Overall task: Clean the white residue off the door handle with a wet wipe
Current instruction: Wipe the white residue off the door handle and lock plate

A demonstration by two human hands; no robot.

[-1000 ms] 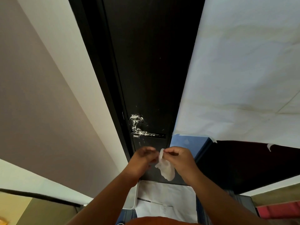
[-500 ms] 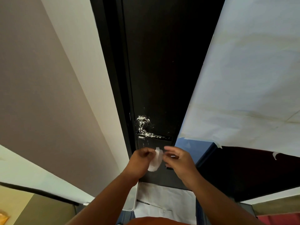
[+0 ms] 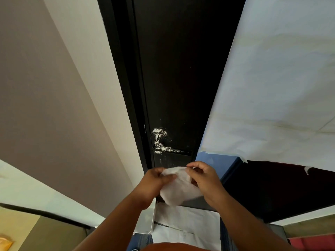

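A dark lever door handle point(image 3: 164, 144) smeared with white residue sits on the black door point(image 3: 181, 69). White specks also mark the door just below the handle. Under the handle, both my hands hold a white wet wipe point(image 3: 178, 187) spread out between them. My left hand point(image 3: 155, 182) pinches its upper left corner. My right hand point(image 3: 204, 180) pinches its upper right edge, fingers curled over it. The wipe hangs a short way below the handle without touching it.
White paper sheeting point(image 3: 281, 87) taped with pale tape covers the surface right of the door. A beige wall point(image 3: 54, 87) runs along the left. Below my hands lie white paper point(image 3: 186, 225) on the floor and a white box point(image 3: 146, 221).
The wipe, bunched small between my fingertips before, is now pulled open into a wider sheet. My hands have moved slightly apart.
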